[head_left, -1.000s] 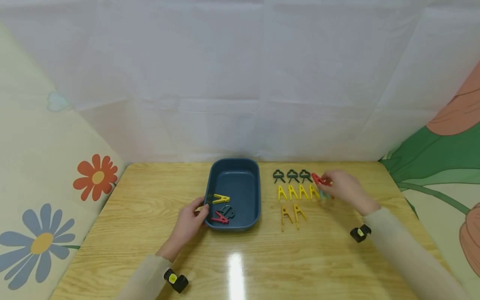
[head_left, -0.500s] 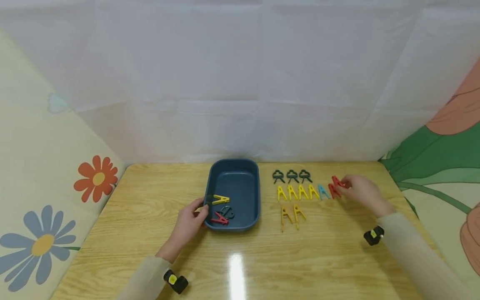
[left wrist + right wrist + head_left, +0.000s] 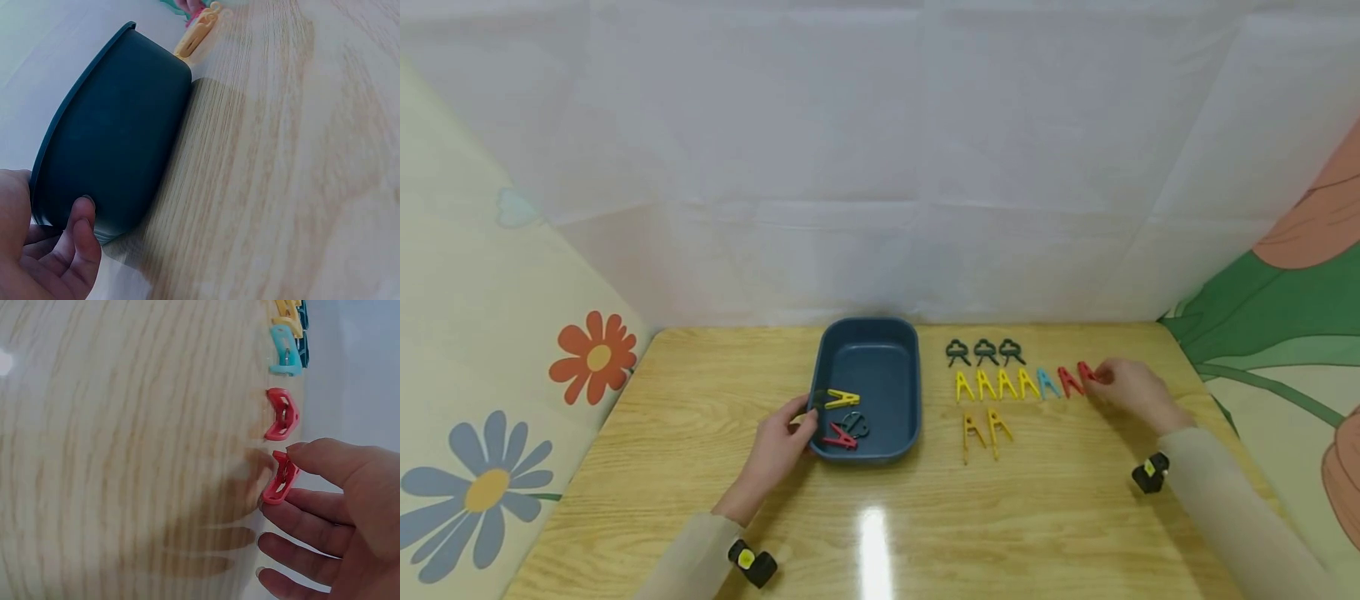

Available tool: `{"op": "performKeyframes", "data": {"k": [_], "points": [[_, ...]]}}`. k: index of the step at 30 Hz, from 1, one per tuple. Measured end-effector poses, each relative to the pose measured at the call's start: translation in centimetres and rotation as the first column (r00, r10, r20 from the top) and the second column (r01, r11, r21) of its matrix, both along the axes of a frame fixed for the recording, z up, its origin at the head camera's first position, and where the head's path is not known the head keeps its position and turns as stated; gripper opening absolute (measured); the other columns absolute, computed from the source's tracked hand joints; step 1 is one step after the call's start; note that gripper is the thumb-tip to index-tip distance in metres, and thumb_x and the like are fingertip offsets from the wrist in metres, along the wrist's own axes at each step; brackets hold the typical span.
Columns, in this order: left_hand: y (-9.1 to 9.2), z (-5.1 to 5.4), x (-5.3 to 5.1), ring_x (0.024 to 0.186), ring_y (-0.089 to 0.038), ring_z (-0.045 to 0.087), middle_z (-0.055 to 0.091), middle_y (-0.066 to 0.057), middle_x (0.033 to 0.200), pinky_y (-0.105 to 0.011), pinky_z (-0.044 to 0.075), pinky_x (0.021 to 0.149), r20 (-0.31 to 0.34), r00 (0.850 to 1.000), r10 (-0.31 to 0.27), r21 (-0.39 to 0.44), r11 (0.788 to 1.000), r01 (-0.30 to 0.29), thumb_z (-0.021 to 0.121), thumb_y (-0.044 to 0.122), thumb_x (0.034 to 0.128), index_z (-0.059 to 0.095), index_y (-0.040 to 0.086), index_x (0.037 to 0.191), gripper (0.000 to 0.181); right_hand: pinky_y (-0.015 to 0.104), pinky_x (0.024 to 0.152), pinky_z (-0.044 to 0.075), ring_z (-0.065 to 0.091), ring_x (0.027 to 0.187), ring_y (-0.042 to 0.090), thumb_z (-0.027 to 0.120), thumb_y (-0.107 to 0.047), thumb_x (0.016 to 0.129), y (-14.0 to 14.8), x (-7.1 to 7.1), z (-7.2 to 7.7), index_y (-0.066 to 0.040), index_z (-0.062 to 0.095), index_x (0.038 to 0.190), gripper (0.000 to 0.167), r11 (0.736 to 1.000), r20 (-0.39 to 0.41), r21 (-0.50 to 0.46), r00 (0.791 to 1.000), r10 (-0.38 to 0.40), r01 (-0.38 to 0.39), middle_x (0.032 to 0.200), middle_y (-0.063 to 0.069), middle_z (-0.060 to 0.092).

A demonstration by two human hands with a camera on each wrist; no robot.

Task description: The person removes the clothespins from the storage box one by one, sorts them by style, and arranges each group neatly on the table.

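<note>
At the right end of the middle row, my right hand (image 3: 1131, 387) pinches a red clothespin (image 3: 1086, 372) between thumb and index finger. The right wrist view shows this clothespin (image 3: 279, 481) low at the table, its other fingers spread loosely. Just left of it lie another red clothespin (image 3: 1070, 381), a blue one (image 3: 1047, 383) and several yellow clothespins (image 3: 1007, 384). My left hand (image 3: 782, 437) grips the near left wall of a dark blue plastic tub (image 3: 917, 383), thumb at the rim and fingers outside. Inside are a yellow clothespin (image 3: 842, 399), a dark green clip (image 3: 856, 425) and a red clothespin (image 3: 841, 437).
Three dark green clips (image 3: 985, 351) form the back row. Two orange-yellow clothespins (image 3: 997, 432) lie in front of the middle row. A white sheet (image 3: 880, 208) hangs behind the wooden table (image 3: 1000, 525), with flower-patterned panels at both sides.
My right hand has carried the red clothespin rightwards, past the blue one and the other red one, and lowered it at the row's end. The left hand and tub have stayed still.
</note>
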State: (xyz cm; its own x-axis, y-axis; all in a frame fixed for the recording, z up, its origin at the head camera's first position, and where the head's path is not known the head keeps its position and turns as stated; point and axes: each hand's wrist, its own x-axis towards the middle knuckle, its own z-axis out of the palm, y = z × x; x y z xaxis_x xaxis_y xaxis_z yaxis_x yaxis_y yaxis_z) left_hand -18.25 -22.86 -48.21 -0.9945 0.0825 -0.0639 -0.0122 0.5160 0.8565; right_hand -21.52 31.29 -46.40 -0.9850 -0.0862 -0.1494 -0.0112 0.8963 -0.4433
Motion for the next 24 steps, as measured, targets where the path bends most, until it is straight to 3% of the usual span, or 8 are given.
{"op": "performKeyframes", "data": {"k": [5, 24], "points": [[-0.01, -0.01, -0.01, 0.098, -0.027, 0.070, 0.058, -0.025, 0.144, -0.027, 0.059, 0.068, 0.000, 1.000, -0.001, -0.006, 1.000, 0.001, 0.054, 0.016, 0.1086, 0.054, 0.000, 0.148, 0.043, 0.055, 0.083, 0.054, 0.067, 0.099, 0.041, 0.066, -0.028, 0.100, -0.07, -0.01, -0.17, 0.010, 0.068, 0.115, 0.040, 1.000, 0.029, 0.017, 0.999, -0.019, 0.018, 0.110, 0.026, 0.071], [0.13, 0.04, -0.03, 0.106, -0.032, 0.070, 0.056, -0.026, 0.146, -0.026, 0.059, 0.071, 0.009, 1.000, 0.005, -0.024, 1.000, -0.005, 0.054, 0.018, 0.1087, 0.053, 0.000, 0.149, 0.044, 0.055, 0.081, 0.055, 0.068, 0.094, 0.039, 0.067, -0.027, 0.100, 0.02, 0.34, -0.59, 0.009, 0.069, 0.111, 0.038, 0.998, 0.003, 0.057, 1.000, -0.021, 0.021, 0.105, 0.025, 0.072]]}}
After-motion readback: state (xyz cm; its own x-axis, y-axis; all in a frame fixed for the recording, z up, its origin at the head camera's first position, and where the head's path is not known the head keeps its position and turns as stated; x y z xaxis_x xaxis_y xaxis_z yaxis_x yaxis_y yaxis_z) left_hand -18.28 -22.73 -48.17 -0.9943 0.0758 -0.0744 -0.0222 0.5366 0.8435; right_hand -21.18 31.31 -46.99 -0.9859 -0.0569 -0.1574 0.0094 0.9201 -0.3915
